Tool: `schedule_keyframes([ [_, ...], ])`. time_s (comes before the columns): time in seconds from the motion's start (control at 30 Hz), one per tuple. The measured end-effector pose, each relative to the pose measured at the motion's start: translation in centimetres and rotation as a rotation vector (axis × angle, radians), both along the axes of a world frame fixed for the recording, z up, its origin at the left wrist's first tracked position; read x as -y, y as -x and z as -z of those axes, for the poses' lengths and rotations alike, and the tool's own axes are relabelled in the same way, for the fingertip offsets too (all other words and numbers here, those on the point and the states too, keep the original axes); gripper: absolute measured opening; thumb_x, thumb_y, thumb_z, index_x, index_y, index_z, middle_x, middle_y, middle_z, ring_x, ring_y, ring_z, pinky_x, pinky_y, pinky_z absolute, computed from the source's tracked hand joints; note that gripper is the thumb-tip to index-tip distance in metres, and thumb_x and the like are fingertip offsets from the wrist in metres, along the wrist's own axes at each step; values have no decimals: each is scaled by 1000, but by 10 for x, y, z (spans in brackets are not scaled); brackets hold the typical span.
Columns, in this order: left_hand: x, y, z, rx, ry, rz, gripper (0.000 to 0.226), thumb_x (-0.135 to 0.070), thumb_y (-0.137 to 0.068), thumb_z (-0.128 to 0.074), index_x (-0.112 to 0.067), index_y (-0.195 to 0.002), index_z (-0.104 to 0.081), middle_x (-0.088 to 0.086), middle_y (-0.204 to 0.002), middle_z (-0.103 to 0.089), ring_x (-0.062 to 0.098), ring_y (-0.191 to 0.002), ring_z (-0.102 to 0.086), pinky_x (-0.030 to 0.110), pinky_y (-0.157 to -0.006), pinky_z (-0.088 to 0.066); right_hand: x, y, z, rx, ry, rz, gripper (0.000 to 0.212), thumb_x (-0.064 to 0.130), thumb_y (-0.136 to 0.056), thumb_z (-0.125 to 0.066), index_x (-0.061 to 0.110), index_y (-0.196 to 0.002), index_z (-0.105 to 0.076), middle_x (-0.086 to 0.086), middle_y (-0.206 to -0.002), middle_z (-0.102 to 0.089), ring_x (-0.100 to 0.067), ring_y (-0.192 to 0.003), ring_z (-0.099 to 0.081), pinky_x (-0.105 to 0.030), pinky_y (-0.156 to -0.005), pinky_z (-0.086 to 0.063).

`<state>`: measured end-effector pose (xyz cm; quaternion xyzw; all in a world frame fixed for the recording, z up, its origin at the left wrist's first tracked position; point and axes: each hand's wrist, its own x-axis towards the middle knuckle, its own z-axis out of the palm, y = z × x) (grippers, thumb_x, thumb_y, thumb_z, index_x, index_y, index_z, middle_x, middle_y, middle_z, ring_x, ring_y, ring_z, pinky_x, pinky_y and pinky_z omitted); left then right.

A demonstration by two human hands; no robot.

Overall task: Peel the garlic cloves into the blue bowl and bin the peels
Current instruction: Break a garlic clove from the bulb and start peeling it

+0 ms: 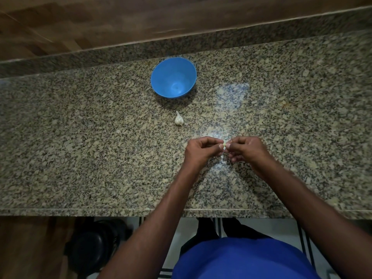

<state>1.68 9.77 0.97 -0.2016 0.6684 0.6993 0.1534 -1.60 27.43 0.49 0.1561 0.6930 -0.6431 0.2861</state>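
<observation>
- Left hand (201, 151) and right hand (244, 149): fingertips pinch one garlic clove (224, 145) between them, above the counter (80, 137).
- Clove: likely light, firm, papery-skinned (grip at its ends).
- Count: one blue bowl (173, 77), apparently empty; one garlic bulb (179, 119) near it.

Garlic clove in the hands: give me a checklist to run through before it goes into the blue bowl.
1. Clove pinched between left hand and right hand: ok.
2. Clove fully peeled: cannot tell, fingers hide most of it.
3. Blue bowl upright on the counter: ok.
4. Path to the bowl: ok; only the garlic bulb lies between, left of the hands.
5. Bin for peels located: cannot tell; a dark container stands below the counter.
</observation>
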Motion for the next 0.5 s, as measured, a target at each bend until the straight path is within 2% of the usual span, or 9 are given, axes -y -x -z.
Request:
schedule_keyframes([
  [0.1,-2,2,-1,12,20,3,14,-1,-84,-81,0,-97,-76,19,-91,-77,24,-82,-74,42,-88,-63,5,1,5,-39,-92,2,6,2,-89,-71,-2,-85,-71,-16,-74,-75,-21,-58,-63,-29,-53,-54],
  [0.23,-2,7,0,54,15,-30,12,2,-86,-77,2,-97,-75,20,-86,-77,24,-74,-73,43,-83,-63,6,6,12,12,-91,16,9,4,-90,-69,-3,-86,-72,-21,-80,-75,-23,-60,-63,-30,-55,-54],
  [0.37,6,17,3,93,18,-88,9,2,-88,-76,-1,-96,-76,25,-92,-76,29,-80,-74,38,-79,-64,5,11,17,41,-105,31,11,6,-91,-66,1,-83,-71,-26,-85,-74,-25,-60,-65,-29,-54,-52],
  [0.43,10,25,5,64,92,-75,8,-1,-89,-76,-4,-96,-76,20,-89,-77,26,-80,-75,40,-77,-64,6,14,17,-121,-341,-54,12,11,-91,-67,7,-80,-71,-17,-76,-73,-21,-57,-63,-23,-53,-46],
  [0.5,11,35,8,16,204,-54,9,-3,-89,-76,-6,-97,-76,11,-88,-78,16,-77,-75,31,-70,-64,8,15,13,-326,-643,-189,12,21,-91,-69,14,-80,-71,-1,-68,-67,-12,-56,-55,-19,-50,-33],
])
